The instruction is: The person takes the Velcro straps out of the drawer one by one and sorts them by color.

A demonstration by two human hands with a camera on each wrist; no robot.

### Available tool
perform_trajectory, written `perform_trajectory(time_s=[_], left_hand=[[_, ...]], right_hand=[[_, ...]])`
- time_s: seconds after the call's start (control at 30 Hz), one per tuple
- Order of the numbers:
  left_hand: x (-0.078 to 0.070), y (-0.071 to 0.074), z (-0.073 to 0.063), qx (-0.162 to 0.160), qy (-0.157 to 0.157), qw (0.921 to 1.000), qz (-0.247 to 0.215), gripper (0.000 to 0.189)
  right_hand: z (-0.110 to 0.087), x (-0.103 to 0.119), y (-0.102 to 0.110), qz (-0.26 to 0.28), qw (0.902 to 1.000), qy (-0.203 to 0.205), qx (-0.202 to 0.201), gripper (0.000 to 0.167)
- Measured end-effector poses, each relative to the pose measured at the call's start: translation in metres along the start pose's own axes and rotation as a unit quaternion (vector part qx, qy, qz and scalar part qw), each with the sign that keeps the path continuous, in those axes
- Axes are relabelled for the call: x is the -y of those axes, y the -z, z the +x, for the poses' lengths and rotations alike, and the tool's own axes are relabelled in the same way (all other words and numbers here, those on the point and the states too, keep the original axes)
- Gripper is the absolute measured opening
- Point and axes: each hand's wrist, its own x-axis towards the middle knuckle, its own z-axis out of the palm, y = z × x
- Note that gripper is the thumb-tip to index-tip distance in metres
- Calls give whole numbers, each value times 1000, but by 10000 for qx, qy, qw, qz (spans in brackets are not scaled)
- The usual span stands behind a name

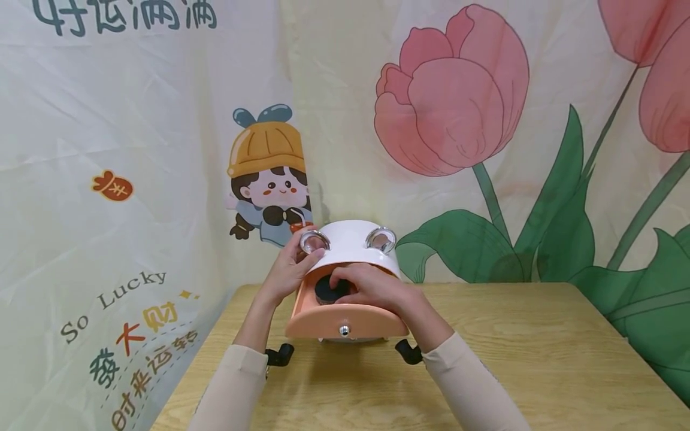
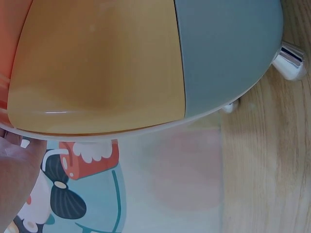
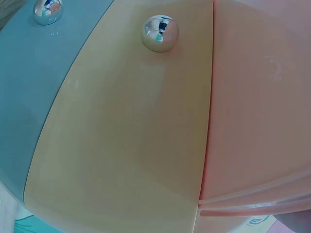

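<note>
A small rounded drawer cabinet (image 1: 350,239) with a white shell stands on the table, two silver rings on its top. Its orange top drawer (image 1: 323,320) is pulled out toward me. At the cabinet's upper left side, my left hand (image 1: 291,266) holds the shell beside a ring, thumb in front and fingers partly hidden behind. My right hand (image 1: 372,284) reaches into the drawer and pinches a dark round flat case (image 1: 326,291) with thumb and curled index finger. Its other fingers are hidden. Below, the yellow drawer (image 2: 97,63) and blue-grey drawer (image 2: 228,53) are closed.
The cabinet stands on a wood-grain table (image 1: 485,359), close to a printed cloth backdrop (image 1: 345,120) with tulips and a cartoon child. Round silver knobs (image 3: 160,33) stick out from the drawer fronts. Black camera mounts (image 1: 280,354) sit at both wrists.
</note>
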Motion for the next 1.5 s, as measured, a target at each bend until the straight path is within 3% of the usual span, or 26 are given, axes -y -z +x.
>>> perform_trajectory(time_s=[0.53, 0.83, 1.1, 1.5], left_hand=[[4, 0, -3, -39, -3, 10000, -17, 65], [3, -1, 0, -33, -119, 9999, 60, 63], [4, 0, 1, -44, -93, 9999, 8, 64], [2, 0, 1, -31, -95, 9999, 46, 63]], right_hand=[[-18, 5, 10, 695, 9973, 241, -20, 23], [-30, 3, 18, 1653, 9858, 298, -78, 21], [-39, 1, 26, 2149, 9747, 476, -380, 25], [-50, -1, 30, 1763, 9792, 429, -906, 25]])
